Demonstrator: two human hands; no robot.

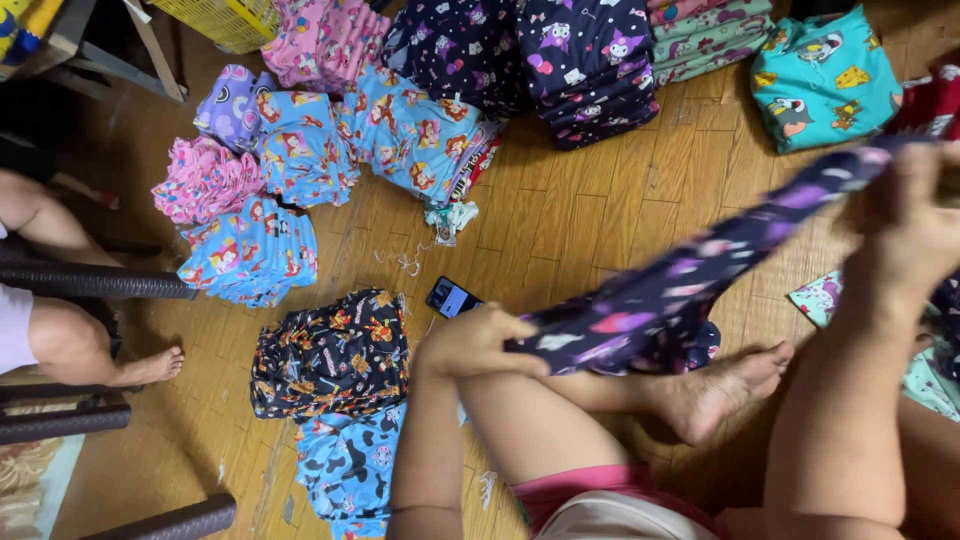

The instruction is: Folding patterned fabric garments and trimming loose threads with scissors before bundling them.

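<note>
Our left hand (475, 345) is clenched on the lower end of a dark navy printed garment (680, 285). The garment is stretched taut and slopes up to our right hand (915, 225), which grips its upper end, above our bare foot (725, 385). Just beyond the left hand, a phone (453, 297) lies on the wooden floor (560, 215). Farther out are folded stacks: black printed fabric (330, 352), light blue printed fabric (410, 130), and dark printed fabric (590, 60).

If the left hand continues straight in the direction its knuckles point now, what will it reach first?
The left hand, closed on the dark navy patterned garment, points up and a little left over the wooden floor. The first thing in that line looks like the smartphone lying just beyond it, though the hand may pass above it.
</note>
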